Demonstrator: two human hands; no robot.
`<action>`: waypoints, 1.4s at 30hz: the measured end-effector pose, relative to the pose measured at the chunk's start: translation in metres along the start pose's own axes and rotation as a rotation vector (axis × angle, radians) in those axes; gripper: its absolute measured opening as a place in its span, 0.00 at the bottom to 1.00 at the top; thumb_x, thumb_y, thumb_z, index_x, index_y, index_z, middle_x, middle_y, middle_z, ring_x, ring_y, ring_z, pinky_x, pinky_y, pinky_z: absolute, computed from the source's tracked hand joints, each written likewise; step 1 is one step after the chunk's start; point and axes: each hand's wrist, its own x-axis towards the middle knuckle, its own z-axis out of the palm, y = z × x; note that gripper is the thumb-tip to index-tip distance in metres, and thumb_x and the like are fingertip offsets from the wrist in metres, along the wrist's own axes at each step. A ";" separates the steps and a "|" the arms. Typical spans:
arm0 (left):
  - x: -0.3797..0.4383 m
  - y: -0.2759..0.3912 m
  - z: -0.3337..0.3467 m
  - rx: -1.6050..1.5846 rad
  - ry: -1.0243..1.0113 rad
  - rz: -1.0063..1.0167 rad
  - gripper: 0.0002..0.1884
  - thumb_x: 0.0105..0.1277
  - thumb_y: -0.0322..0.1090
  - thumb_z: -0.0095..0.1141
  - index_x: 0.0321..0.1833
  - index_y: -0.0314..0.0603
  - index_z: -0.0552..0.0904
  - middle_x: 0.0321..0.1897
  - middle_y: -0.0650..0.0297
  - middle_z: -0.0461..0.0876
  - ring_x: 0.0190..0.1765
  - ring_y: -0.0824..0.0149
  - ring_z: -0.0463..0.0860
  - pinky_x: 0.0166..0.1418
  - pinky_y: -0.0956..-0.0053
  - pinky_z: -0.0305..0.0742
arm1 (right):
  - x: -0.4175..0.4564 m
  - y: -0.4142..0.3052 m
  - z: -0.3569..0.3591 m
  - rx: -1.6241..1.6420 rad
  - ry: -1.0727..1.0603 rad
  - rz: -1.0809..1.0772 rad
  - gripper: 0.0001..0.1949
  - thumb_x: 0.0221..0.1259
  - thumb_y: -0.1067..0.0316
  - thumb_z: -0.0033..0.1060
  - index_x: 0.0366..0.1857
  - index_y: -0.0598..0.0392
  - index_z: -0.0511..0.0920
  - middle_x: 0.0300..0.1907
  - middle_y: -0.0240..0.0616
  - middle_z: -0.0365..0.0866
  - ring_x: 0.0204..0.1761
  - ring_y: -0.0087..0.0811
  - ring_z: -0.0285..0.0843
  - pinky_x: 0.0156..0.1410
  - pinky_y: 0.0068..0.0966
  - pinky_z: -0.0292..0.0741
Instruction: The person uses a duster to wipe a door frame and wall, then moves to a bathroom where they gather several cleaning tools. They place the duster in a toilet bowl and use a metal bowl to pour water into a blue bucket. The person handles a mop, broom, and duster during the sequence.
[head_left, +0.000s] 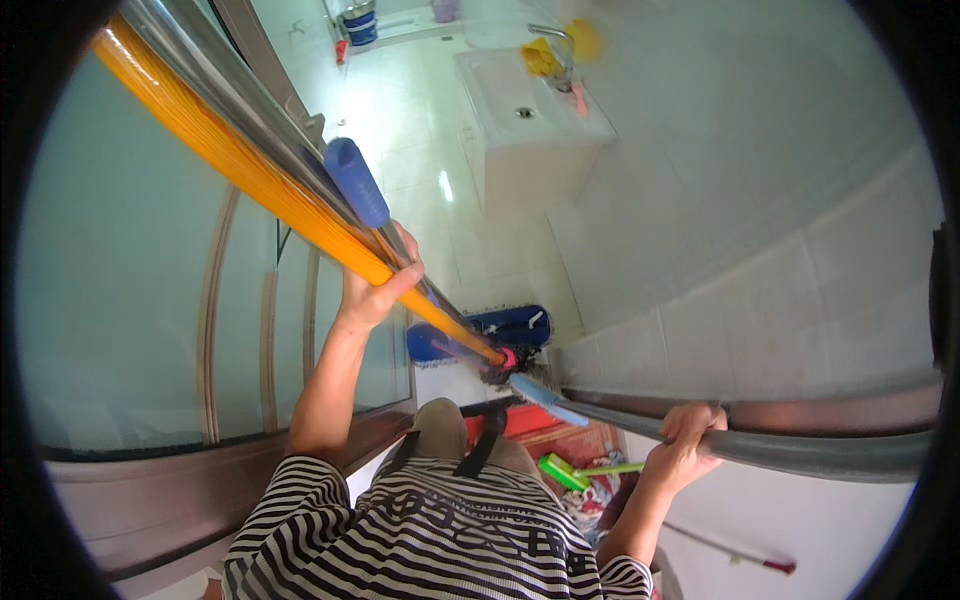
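My left hand (375, 294) is closed around a bundle of long handles. In the bundle are a yellow-orange pole (247, 180), a thick shiny metal pole (217, 79) and a thinner one with a blue grip (356, 180). At their lower end, blue flat mop heads (517, 324) with a dark fringe rest on the floor. The orange pole ends at a pink collar (508, 358) above dark strands or bristles. On the right, my right hand (688, 442) grips a grey pole (810, 452), whose inner end carries a light-blue brush head (544, 397).
Frosted glass sliding panels (112, 300) stand close on the left, a tiled wall (750, 300) on the right. Ahead, a white sink (517, 97) holds a yellow cloth (540, 58). A blue bucket (360, 26) stands farther back. A green brush (562, 472) lies near my legs.
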 end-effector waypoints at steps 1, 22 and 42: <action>0.006 -0.005 -0.002 0.007 0.010 0.000 0.13 0.49 0.20 0.58 0.35 0.42 0.71 0.31 0.66 0.72 0.35 0.74 0.73 0.38 0.78 0.69 | 0.008 0.008 0.006 -0.002 -0.029 -0.063 0.17 0.66 0.63 0.54 0.20 0.52 0.61 0.15 0.28 0.58 0.16 0.19 0.53 0.20 0.16 0.53; 0.154 -0.116 -0.150 0.094 0.209 -0.043 0.10 0.51 0.21 0.59 0.35 0.38 0.73 0.28 0.67 0.73 0.31 0.75 0.73 0.34 0.79 0.68 | 0.091 0.054 0.185 -0.203 0.027 -0.063 0.18 0.68 0.59 0.51 0.20 0.52 0.62 0.14 0.28 0.56 0.17 0.18 0.53 0.22 0.17 0.49; 0.227 -0.228 -0.349 0.109 0.464 -0.009 0.19 0.54 0.17 0.57 0.46 0.44 0.68 0.34 0.65 0.69 0.38 0.73 0.74 0.42 0.77 0.73 | 0.094 0.188 0.455 0.062 -0.238 0.179 0.12 0.65 0.68 0.51 0.23 0.51 0.62 0.17 0.27 0.58 0.20 0.19 0.54 0.26 0.18 0.54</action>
